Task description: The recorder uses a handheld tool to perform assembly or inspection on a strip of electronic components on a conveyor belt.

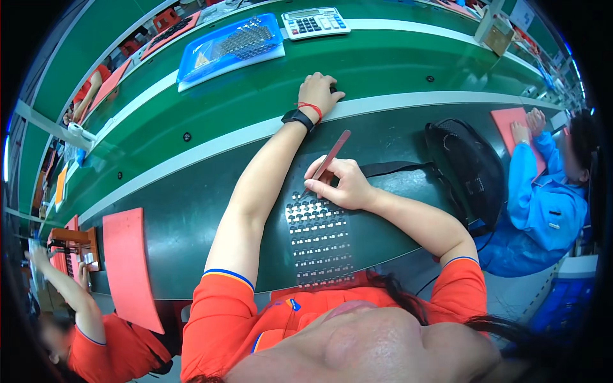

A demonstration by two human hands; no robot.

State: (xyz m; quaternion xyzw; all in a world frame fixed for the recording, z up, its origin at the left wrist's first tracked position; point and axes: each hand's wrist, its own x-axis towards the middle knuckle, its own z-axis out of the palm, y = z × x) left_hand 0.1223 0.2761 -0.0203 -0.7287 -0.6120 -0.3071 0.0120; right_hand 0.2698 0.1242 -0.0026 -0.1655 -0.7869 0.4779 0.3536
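My left hand reaches forward to the green partition, its fingers and thumb curled around a small round black fitting. Pinched in my right hand is a pair of reddish-brown tweezers, tilted, with the tips pointing down and left. Below them a clear sheet lies on the dark table, covered with rows of small shiny parts. The tweezers' tips are close to the sheet's far edge; I cannot tell whether they hold a part.
A black bag lies to the right, its strap running toward my right hand. A pink mat is at left. On the far ledge are a blue tray and a calculator. Co-workers sit on both sides.
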